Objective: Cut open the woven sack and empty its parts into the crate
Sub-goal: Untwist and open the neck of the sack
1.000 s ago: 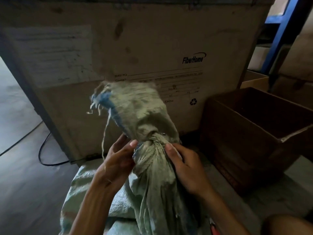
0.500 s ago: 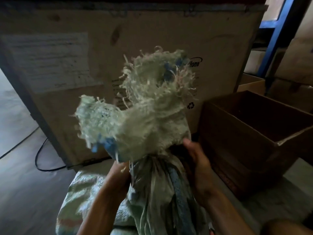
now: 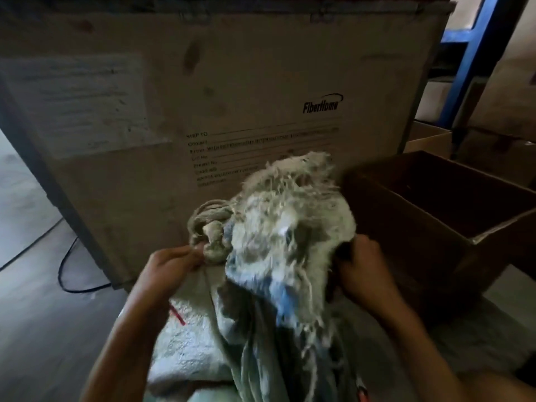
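The pale woven sack stands in front of me, its frayed top flopped over toward the right. A tied knot of twisted cloth and cord shows at the sack's neck on the left. My left hand grips the sack's neck just beside the knot. My right hand holds the sack's right side under the frayed flap. The dark brown open crate stands immediately to the right, and I see nothing inside it.
A large plywood shipping box with printed lettering stands right behind the sack. A second woven sack lies beneath. A black cable runs over the floor at left. Blue shelving and cardboard boxes stand at the back right.
The sack's frayed top swung up from the left, then dropped over to the right. My hands moved apart along the neck, and the knot now shows at the left.
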